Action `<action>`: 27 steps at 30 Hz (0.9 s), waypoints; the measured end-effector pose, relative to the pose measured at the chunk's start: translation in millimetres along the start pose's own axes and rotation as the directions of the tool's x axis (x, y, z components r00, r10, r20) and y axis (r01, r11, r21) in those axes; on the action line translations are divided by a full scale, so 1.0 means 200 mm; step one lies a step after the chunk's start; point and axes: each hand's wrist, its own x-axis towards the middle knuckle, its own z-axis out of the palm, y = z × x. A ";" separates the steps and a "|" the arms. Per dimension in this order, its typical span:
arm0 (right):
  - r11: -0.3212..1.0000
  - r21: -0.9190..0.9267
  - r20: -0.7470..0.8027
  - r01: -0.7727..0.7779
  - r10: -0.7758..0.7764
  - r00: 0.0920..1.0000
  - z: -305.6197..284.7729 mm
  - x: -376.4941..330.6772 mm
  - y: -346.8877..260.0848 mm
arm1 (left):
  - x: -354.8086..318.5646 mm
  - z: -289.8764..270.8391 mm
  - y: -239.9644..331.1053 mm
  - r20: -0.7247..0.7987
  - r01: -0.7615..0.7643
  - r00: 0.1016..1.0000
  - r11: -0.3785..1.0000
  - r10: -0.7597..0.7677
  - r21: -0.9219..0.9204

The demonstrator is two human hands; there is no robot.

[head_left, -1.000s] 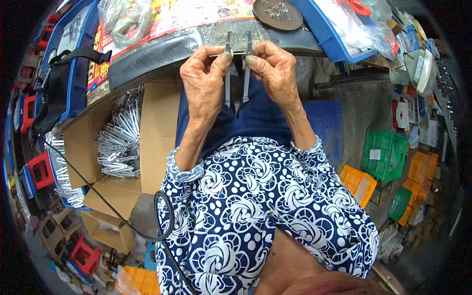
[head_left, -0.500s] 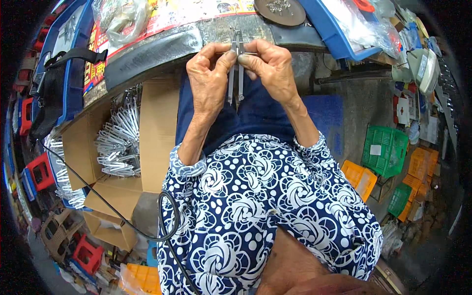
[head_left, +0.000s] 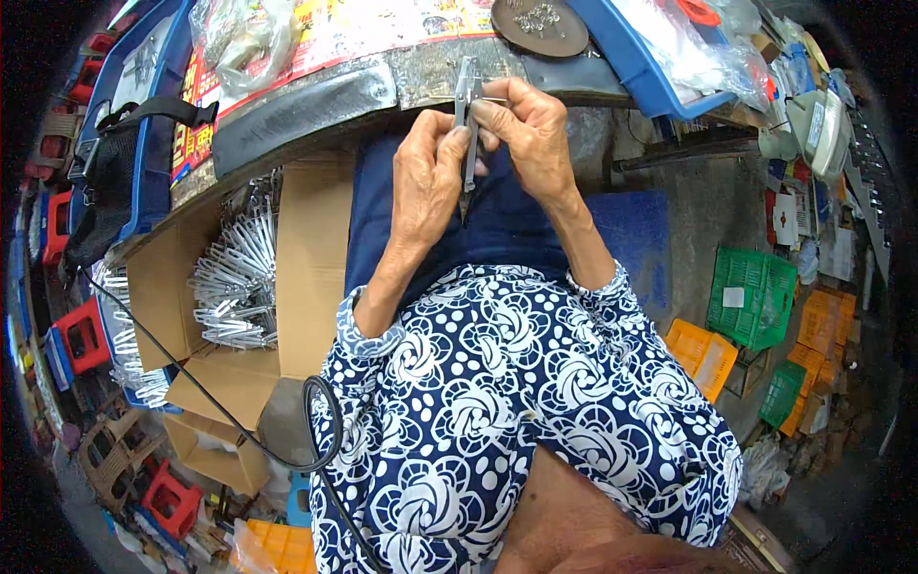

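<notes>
Over my lap, at the bench's near edge, I hold a grey metal drawing compass (head_left: pixel 470 115) upright, its two legs close together. My left hand (head_left: pixel 426 177) pinches it from the left with thumb and fingers. From the right, my right hand (head_left: pixel 534 139) is closed at its upper part, thumb and forefinger pressed near the joint. A thin rod (head_left: pixel 493 99) shows by the right fingertips; its far end is hidden. Below the hands a small dark pointed tip (head_left: pixel 465 206) shows against my dark trousers.
A cardboard box (head_left: pixel 316 268) holding many silver compasses stands at my left. On the bench (head_left: pixel 430 72) are a round brown dish (head_left: pixel 540 43) of small metal parts and a plastic bag (head_left: pixel 253 48). Blue trays (head_left: pixel 631 57) flank it. A black cable (head_left: pixel 220 407) hangs at left.
The compass legs, spread apart before, are now close together. My left hand has moved right and slightly down along the compass; my right hand stays near the top.
</notes>
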 end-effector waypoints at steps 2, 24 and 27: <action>1.000 -0.005 -0.023 -0.016 0.016 1.000 0.00 0.00 0.01 | -0.01 0.02 -0.01 0.018 0.017 1.000 0.999 -0.016 -0.039; 0.998 -0.059 -0.036 0.038 -0.040 0.999 0.01 0.03 0.08 | -0.04 0.03 -0.01 0.059 0.040 0.998 0.994 -0.034 -0.099; 0.997 -0.077 -0.025 -0.014 0.012 1.000 0.01 0.03 0.08 | -0.04 0.03 -0.03 0.060 0.056 0.997 0.990 -0.048 -0.131</action>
